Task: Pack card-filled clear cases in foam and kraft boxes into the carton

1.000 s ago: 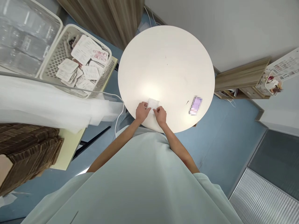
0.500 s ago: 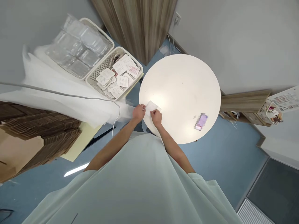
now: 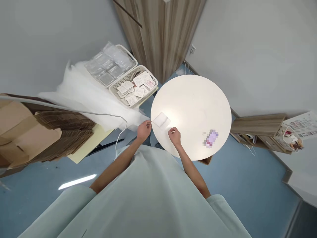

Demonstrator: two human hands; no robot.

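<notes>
On the near left part of the round white table point(image 3: 195, 115) lies a small pale, partly see-through packet point(image 3: 160, 119), flat on the top. My left hand point(image 3: 144, 131) is at the table's left edge, just left of the packet, its fingers curled and pinched together. To the packet's right, above the near part of the table, my right hand point(image 3: 174, 136) is closed in a pinch. A thin light sliver shows at its fingertips, too small to name. Neither hand appears to touch the packet.
Left of the table stand a white basket point(image 3: 112, 86) of printed cards and another basket point(image 3: 135, 59) with clear plastic boxes. White sheeting point(image 3: 81, 89), a cable point(image 3: 104, 114) and stacked cardboard point(image 3: 66, 130) are farther left. A blurred purple object point(image 3: 211, 138) lies on the table's right.
Both hands have come away from the packet and moved apart, the left to the left and the right toward the right. The packet now lies uncovered on the table. The camera view has shifted.
</notes>
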